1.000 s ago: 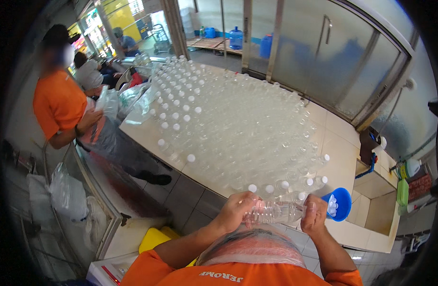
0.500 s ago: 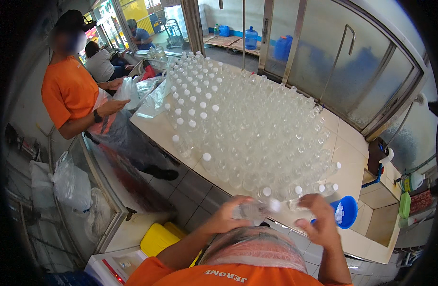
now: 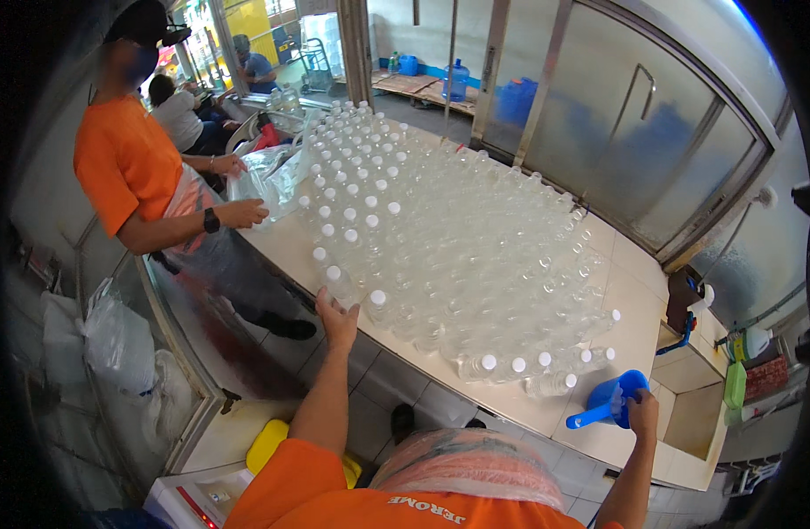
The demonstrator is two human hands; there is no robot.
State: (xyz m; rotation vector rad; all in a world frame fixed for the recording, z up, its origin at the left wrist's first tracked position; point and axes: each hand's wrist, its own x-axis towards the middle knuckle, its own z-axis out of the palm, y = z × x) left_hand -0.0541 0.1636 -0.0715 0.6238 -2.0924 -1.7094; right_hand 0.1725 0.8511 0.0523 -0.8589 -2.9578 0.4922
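Note:
Near the table's front left edge, my left hand (image 3: 337, 322) has its fingers around the lower part of a clear plastic bottle (image 3: 339, 288) with a white cap. The bottle stands at the corner of a large group of clear bottles. Far to the right, my right hand (image 3: 643, 413) reaches over the rim of a blue dipper (image 3: 630, 384), its fingertips bent and partly hidden inside. The dipper's handle (image 3: 588, 417) points toward the front left. Several white-capped bottles (image 3: 502, 366) line the front edge between my hands; many bottles in the middle show no white cap.
A co-worker in an orange shirt (image 3: 132, 163) stands at the table's left end, holding a clear plastic bag (image 3: 262, 181). Frosted sliding doors (image 3: 634, 123) run along the far side. A recessed basin (image 3: 694, 414) lies right of the dipper. A yellow container (image 3: 268, 441) sits below left.
My left hand has carried a bottle from in front of me to the group's left corner. My right hand has moved right, into the dipper. The co-worker's hands have lowered with the bag.

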